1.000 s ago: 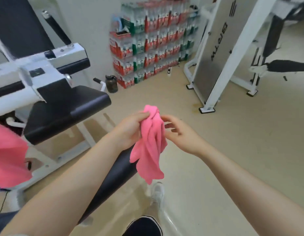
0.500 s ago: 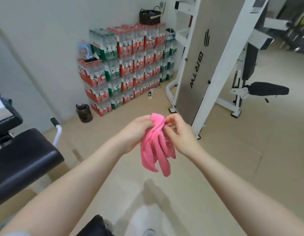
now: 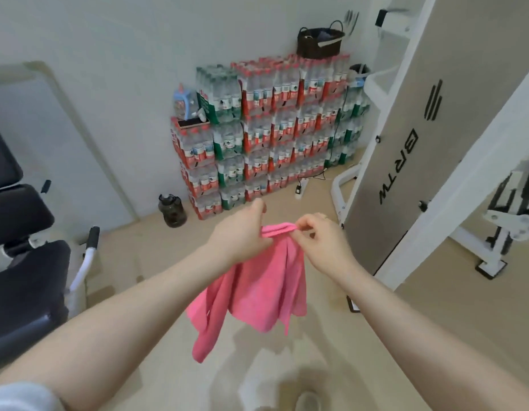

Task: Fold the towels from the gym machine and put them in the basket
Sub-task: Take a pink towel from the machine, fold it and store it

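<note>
A pink towel (image 3: 257,289) hangs in the air in front of me, bunched at its top edge and loose below. My left hand (image 3: 239,235) grips the top edge on the left side. My right hand (image 3: 319,241) pinches the same edge a little to the right, thumb and fingers curled on the cloth. A dark woven basket (image 3: 319,43) with handles stands on top of the stacked water bottle packs at the far wall. The black padded gym machine (image 3: 23,262) is at the left edge.
Stacked packs of water bottles (image 3: 263,134) fill the far wall. A dark jug (image 3: 172,210) stands on the floor beside them. A white-framed weight machine (image 3: 420,137) rises on the right. Beige floor lies between me and the stack.
The view has swung from the gym machine toward the bottle stack and basket. My hands have drawn apart along the towel's top edge, and the towel hangs lower and more spread.
</note>
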`<state>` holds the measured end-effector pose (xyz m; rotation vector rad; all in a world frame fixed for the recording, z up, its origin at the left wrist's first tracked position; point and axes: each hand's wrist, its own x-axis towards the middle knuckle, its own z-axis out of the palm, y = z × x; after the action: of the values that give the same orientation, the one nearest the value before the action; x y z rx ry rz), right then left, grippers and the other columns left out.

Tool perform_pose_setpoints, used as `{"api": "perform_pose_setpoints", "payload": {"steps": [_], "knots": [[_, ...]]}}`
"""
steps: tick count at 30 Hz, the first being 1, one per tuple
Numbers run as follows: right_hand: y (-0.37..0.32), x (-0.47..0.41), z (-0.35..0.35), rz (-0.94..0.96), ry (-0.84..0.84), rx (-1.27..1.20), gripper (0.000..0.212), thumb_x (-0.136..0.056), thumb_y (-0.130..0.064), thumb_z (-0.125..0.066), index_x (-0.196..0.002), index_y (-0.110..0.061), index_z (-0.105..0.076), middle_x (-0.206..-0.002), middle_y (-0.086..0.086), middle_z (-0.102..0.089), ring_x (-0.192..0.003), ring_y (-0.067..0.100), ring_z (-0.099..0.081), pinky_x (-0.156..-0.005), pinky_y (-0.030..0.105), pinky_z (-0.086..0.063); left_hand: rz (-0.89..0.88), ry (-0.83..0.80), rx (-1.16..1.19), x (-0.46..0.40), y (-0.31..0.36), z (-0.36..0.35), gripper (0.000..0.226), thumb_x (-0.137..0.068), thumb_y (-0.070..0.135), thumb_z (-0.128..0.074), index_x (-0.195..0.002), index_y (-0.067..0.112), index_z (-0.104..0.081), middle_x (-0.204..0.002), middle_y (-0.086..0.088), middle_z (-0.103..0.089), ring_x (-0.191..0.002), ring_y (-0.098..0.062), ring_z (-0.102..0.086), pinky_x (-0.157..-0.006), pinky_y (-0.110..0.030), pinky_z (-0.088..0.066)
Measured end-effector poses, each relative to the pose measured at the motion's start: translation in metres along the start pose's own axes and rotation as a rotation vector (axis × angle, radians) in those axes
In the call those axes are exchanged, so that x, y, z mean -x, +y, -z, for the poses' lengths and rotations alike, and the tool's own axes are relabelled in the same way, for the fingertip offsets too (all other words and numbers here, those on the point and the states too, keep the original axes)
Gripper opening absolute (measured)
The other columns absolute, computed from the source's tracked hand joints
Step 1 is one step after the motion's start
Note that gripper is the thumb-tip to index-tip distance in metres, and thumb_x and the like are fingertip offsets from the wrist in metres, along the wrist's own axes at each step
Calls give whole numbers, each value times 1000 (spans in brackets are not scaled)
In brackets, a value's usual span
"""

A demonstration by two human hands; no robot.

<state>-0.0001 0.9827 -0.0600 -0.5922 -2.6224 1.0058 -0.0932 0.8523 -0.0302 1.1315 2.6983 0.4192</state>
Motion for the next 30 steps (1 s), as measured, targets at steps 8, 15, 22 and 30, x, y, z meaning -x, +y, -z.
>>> {"api": "perform_pose_setpoints", "payload": {"steps": [8,15,22,30], "knots": [[30,-126,31,34,-173,-315,13,-94,-23,-50,-82,-28,-53,-74,-11,-57,-68,5,-52,-62,25,-40,-169,344,189,-120,21,1,14,-90,17,-52,-100,10,-58,-91,-4,-65,-83,-22,-60,-66,-31,-44],[49,-251,34,244,105,157,15,-87,-15,-44,-101,-12,-49,-90,5,-58,-77,30,-57,-62,42,-47,-90,427,419,-257,16,18,15,-92,11,-45,-98,12,-59,-69,14,-52,-62,-1,-48,-55,-9,-35],[66,-439,35,200,182,408,16,-90,-9,-37,-94,-10,-53,-95,4,-53,-84,31,-58,-61,35,-42,-95,450,327,-426,-35,42,19,-94,10,-40,-100,6,-57,-92,-6,-61,-79,-17,-50,-63,-26,-31],[79,-619,33,167,227,544,33,-91,-2,-38,-117,-12,-55,-107,8,-60,-84,31,-59,-70,33,-32,-29,327,484,-590,-101,87,20,-96,20,-46,-79,15,-55,-64,11,-49,-62,-7,-45,-56,-9,-34]]}}
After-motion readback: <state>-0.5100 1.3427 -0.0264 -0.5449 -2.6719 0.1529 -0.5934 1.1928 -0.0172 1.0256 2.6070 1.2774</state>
